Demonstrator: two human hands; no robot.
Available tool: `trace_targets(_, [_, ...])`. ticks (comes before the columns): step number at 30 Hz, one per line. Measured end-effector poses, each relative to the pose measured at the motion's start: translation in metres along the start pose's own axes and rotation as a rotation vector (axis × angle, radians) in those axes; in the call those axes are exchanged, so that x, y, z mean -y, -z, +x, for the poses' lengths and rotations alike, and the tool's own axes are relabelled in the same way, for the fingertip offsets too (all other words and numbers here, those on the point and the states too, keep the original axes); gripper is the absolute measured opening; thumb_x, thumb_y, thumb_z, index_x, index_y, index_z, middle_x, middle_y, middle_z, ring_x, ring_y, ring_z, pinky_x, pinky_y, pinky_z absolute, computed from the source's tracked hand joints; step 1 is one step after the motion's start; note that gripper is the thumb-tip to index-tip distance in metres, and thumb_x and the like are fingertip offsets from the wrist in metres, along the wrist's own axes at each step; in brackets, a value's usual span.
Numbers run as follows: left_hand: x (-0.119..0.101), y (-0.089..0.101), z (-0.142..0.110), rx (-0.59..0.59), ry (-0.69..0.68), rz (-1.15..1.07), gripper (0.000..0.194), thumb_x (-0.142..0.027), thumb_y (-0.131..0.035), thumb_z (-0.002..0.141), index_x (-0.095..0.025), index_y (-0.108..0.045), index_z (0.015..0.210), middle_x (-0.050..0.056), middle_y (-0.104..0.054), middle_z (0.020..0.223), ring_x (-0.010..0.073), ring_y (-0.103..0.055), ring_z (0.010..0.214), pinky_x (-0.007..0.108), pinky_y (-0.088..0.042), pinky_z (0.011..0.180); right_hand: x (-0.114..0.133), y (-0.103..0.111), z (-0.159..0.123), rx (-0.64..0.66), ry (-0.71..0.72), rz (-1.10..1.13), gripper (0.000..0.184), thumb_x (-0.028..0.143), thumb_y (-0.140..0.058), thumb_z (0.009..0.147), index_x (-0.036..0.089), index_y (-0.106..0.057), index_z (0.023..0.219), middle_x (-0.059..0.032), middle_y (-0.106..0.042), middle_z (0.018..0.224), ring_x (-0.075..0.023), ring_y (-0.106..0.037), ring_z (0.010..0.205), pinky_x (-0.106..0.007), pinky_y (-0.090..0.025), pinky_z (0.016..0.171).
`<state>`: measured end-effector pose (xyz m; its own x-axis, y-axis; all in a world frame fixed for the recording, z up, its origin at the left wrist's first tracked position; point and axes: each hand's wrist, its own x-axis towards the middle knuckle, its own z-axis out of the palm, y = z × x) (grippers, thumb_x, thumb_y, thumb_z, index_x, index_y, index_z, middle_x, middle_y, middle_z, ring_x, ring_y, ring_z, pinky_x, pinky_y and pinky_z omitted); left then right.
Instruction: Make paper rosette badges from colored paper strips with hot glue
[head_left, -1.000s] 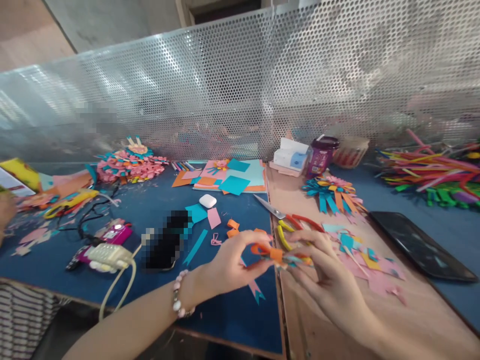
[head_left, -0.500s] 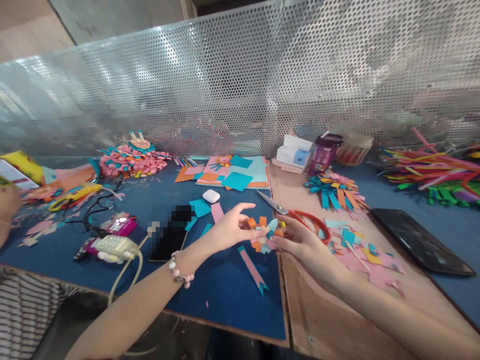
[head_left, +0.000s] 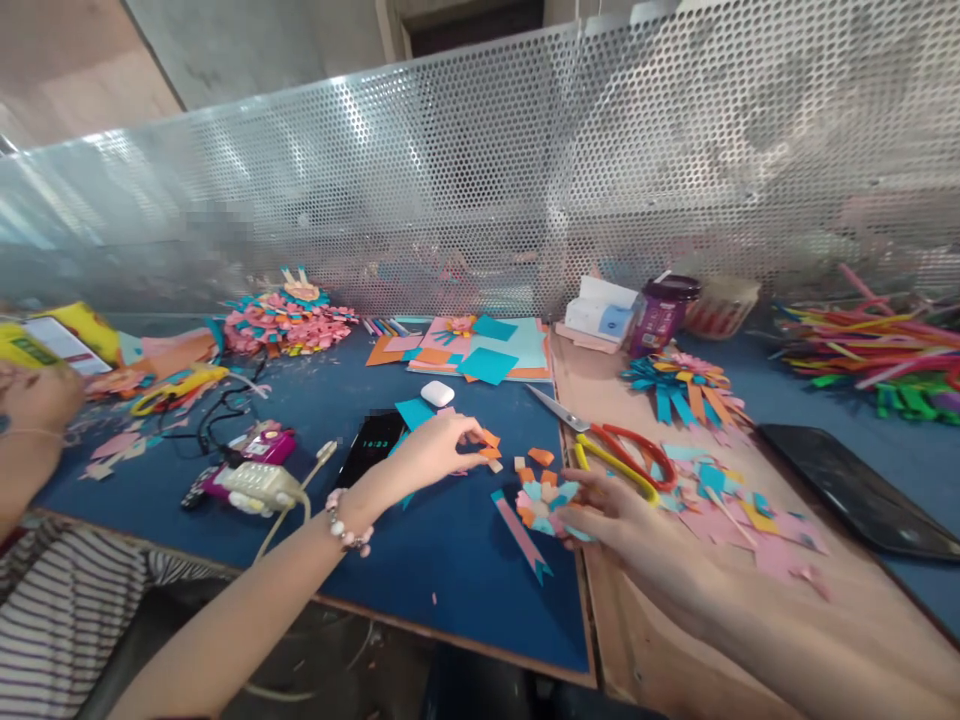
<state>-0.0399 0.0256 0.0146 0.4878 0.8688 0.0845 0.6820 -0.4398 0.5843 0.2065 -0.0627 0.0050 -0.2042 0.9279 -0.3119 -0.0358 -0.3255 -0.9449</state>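
My left hand [head_left: 448, 446] is raised over the blue tabletop, its fingertips pinching a small orange paper piece [head_left: 489, 440]. Lower and to the right, my right hand [head_left: 619, 520] grips a paper flower [head_left: 537, 502] with light blue, orange and pink petals by its right edge. A few loose orange bits [head_left: 540, 457] lie just behind the flower. To its left rests a pink strip [head_left: 519, 540] with a blue notched end. Behind my right hand are scissors [head_left: 574, 420] with red handles and a yellow-handled pair [head_left: 619, 470], whose blades are hidden.
A phone [head_left: 366, 450], an earbud case [head_left: 437, 393] and a power strip [head_left: 251, 487] lie leftward. Paper sheets [head_left: 491, 363], a purple cup [head_left: 664, 312] and a paper-flower pile [head_left: 289, 318] stand behind. Scraps [head_left: 750, 540] and a black tray [head_left: 855, 490] lie right. Another person's hand [head_left: 37, 410] is far left.
My hands have moved apart. The flower was between both hands; now only the right holds it, lower, while the left holds an orange piece. The yellow handles have come into view.
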Motion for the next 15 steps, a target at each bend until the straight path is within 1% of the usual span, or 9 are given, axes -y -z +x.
trace_targets(3, [-0.004, -0.008, 0.002, -0.019, -0.049, 0.114, 0.027, -0.037, -0.066, 0.08, -0.018, -0.065, 0.099, 0.006, -0.068, 0.097, 0.0193, -0.064, 0.088, 0.028, -0.05, 0.074, -0.004, 0.0, 0.006, 0.039, 0.033, -0.042, 0.064, 0.04, -0.071, 0.071, 0.018, -0.041, 0.123, -0.004, -0.061, 0.093, -0.0193, -0.065, 0.085, -0.033, -0.055, 0.073])
trace_targets(6, [-0.004, -0.008, 0.001, -0.007, -0.078, 0.122, 0.019, -0.027, -0.062, 0.084, -0.019, -0.064, 0.101, 0.004, -0.069, 0.097, 0.0183, -0.065, 0.088, 0.026, -0.05, 0.074, -0.005, 0.003, 0.009, 0.061, 0.078, -0.15, 0.064, 0.042, -0.068, 0.071, 0.021, -0.04, 0.125, -0.0042, -0.057, 0.101, -0.0184, -0.065, 0.082, -0.032, -0.055, 0.065])
trace_targets(7, [-0.004, -0.007, 0.0, -0.009, -0.077, 0.116, 0.018, -0.024, -0.061, 0.084, -0.019, -0.064, 0.101, 0.004, -0.069, 0.098, 0.018, -0.065, 0.089, 0.025, -0.05, 0.074, -0.004, 0.005, 0.009, 0.067, 0.11, -0.208, 0.063, 0.042, -0.066, 0.072, 0.022, -0.04, 0.126, -0.0033, -0.057, 0.1, -0.0174, -0.064, 0.079, -0.031, -0.054, 0.063])
trace_targets(9, [-0.006, -0.005, -0.002, -0.017, -0.065, 0.12, 0.02, -0.02, -0.061, 0.083, -0.02, -0.063, 0.103, 0.003, -0.069, 0.099, 0.0177, -0.065, 0.088, 0.025, -0.05, 0.072, -0.001, 0.007, 0.007, 0.088, 0.174, -0.332, 0.058, 0.039, -0.061, 0.077, 0.023, -0.039, 0.128, 0.0, -0.057, 0.089, -0.0147, -0.062, 0.073, -0.029, -0.052, 0.062])
trace_targets(10, [-0.007, -0.004, -0.004, -0.019, -0.059, 0.135, 0.021, -0.019, -0.061, 0.083, -0.02, -0.063, 0.103, 0.004, -0.069, 0.1, 0.0178, -0.065, 0.088, 0.025, -0.05, 0.071, 0.001, 0.007, 0.006, 0.105, 0.188, -0.385, 0.057, 0.039, -0.058, 0.079, 0.023, -0.038, 0.13, 0.0018, -0.057, 0.081, -0.0137, -0.061, 0.069, -0.028, -0.051, 0.061])
trace_targets(12, [-0.011, -0.002, -0.006, -0.019, -0.055, 0.19, 0.02, -0.019, -0.061, 0.083, -0.019, -0.063, 0.103, 0.004, -0.068, 0.099, 0.0186, -0.065, 0.088, 0.026, -0.05, 0.073, 0.002, 0.006, 0.005, 0.137, 0.175, -0.448, 0.057, 0.037, -0.054, 0.082, 0.022, -0.034, 0.133, 0.0046, -0.055, 0.07, -0.0123, -0.058, 0.061, -0.026, -0.05, 0.057])
trace_targets(13, [-0.013, -0.001, -0.006, -0.017, -0.062, 0.222, 0.02, -0.018, -0.061, 0.083, -0.019, -0.063, 0.103, 0.005, -0.068, 0.099, 0.0192, -0.064, 0.089, 0.027, -0.05, 0.074, 0.001, 0.005, 0.006, 0.139, 0.16, -0.453, 0.058, 0.037, -0.053, 0.082, 0.022, -0.032, 0.134, 0.0052, -0.055, 0.069, -0.0117, -0.057, 0.057, -0.025, -0.05, 0.053])
trace_targets(15, [-0.017, 0.0, -0.007, -0.011, -0.084, 0.29, 0.019, -0.018, -0.061, 0.083, -0.018, -0.063, 0.102, 0.005, -0.068, 0.099, 0.0209, -0.064, 0.092, 0.03, -0.05, 0.078, -0.002, 0.003, 0.009, 0.119, 0.141, -0.411, 0.059, 0.037, -0.054, 0.081, 0.024, -0.032, 0.134, 0.0035, -0.057, 0.077, -0.0105, -0.057, 0.055, -0.024, -0.049, 0.048])
